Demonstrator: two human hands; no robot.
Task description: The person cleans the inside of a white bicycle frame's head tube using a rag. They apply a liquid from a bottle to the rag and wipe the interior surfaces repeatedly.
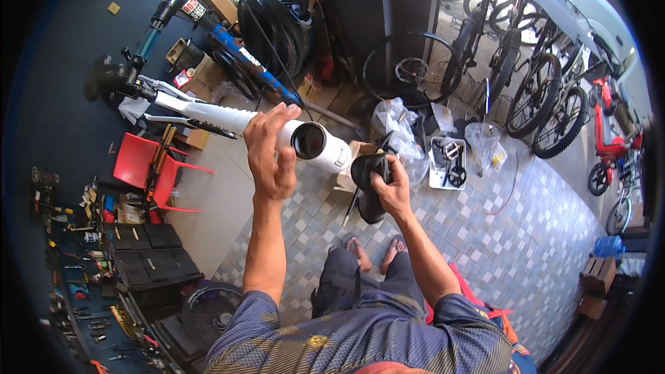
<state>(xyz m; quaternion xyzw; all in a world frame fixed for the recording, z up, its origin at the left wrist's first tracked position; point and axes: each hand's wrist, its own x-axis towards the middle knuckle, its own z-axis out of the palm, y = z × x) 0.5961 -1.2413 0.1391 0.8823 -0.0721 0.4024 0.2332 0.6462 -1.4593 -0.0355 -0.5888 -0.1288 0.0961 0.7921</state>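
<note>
Head camera, looking down: a person in a patterned blue and yellow shirt stands on a grey and white checkered tile floor [526,235] in a bicycle workshop, both forearms raised. The left hand [271,156] is lifted against the near side of a white bicycle frame tube [228,119], which runs from upper left to centre and ends in a round dark opening [309,140]. Its fingers are slightly spread and curled, the fingertips over the top of the tube just beside the opening; whether they grip the tube tightly cannot be told. The right hand [392,190] is wrapped around a black bicycle saddle [370,179], fingers pressed together around its body, with a dark seatpost [350,209] hanging down from it. The saddle sits just right of and slightly below the tube's open end, near it but apart.

Behind the frame a red plastic chair [142,163] stands by the dark blue wall. Clear plastic bags [400,128] and a white tray of small parts [449,163] lie on the floor beyond the hands. A bare spoked wheel [413,69] leans in the doorway, and a row of parked bicycles [533,76] stands at upper right. Black tool cases [149,256] sit at lower left.
</note>
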